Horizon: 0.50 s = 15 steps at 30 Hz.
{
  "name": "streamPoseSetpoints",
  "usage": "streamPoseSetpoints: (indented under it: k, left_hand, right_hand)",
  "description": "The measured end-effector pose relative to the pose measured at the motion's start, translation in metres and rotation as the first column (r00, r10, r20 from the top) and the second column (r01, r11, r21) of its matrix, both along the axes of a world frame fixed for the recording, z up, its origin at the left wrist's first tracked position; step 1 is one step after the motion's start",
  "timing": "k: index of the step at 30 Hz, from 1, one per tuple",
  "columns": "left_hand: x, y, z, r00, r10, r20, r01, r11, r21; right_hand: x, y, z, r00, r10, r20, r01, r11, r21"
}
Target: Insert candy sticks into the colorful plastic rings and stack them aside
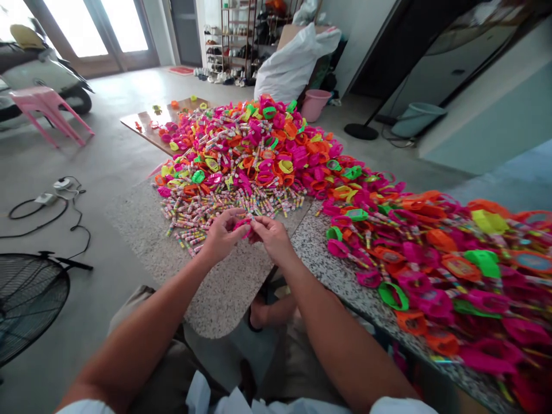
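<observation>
My left hand (221, 234) is closed around a pink plastic toy watch (243, 226) above the speckled stone tabletop (219, 287). My right hand (272, 237) pinches at the same watch from the other side, its thumb and fingertips close together. Whether a small candy tube is also between the right fingertips is too small to tell. Just beyond both hands lie many small wrapped candy tubes (194, 215) in a loose layer. Behind them rises a heap of pink, orange, green and yellow toy watches (259, 138).
More toy watches (431, 276) cover the stone counter on my right. A standing fan (30, 305) and cables (71, 213) are on the floor at left. Farther back are a pink stool (47, 106), a white sack (288, 66), a pink bucket (316, 104) and a shoe rack (235, 40).
</observation>
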<state>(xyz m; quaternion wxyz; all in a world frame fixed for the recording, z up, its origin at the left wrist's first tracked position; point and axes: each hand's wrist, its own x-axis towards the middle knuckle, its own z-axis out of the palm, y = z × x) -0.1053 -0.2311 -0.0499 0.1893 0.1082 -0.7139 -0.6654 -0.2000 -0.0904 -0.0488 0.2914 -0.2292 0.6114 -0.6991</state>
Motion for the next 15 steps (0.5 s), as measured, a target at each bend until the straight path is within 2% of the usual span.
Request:
streamPoseSetpoints:
  k: [3, 6, 10, 15]
  left_hand:
    - [0.0029, -0.0015, 0.0068, 0.985, -0.156, -0.068, 0.164, 0.977, 0.138]
    - [0.0039, -0.0024, 0.0103, 0.964, -0.231, -0.133, 0.250, 0.956, 0.152]
    - [0.0004, -0.0039, 0.0047, 0.969, -0.216, -0.123, 0.236, 0.955, 0.178]
    - [-0.0016, -0.0076, 0.0014, 0.974, -0.198, -0.113, 0.216, 0.959, 0.181]
  right_hand:
    - [-0.0042, 0.0015, -0.0013, 0.996, -0.062, 0.061, 0.063, 0.998, -0.014]
    - [-0.0057, 0.0020, -0.0022, 0.989, -0.090, 0.120, 0.093, 0.996, -0.015]
    - [-0.0066, 0.0022, -0.0020, 0.988, -0.095, 0.120, 0.095, 0.995, 0.005]
    - [-0.0068, 0.0077, 0.0018, 0.969, -0.193, -0.153, 0.198, 0.980, 0.018]
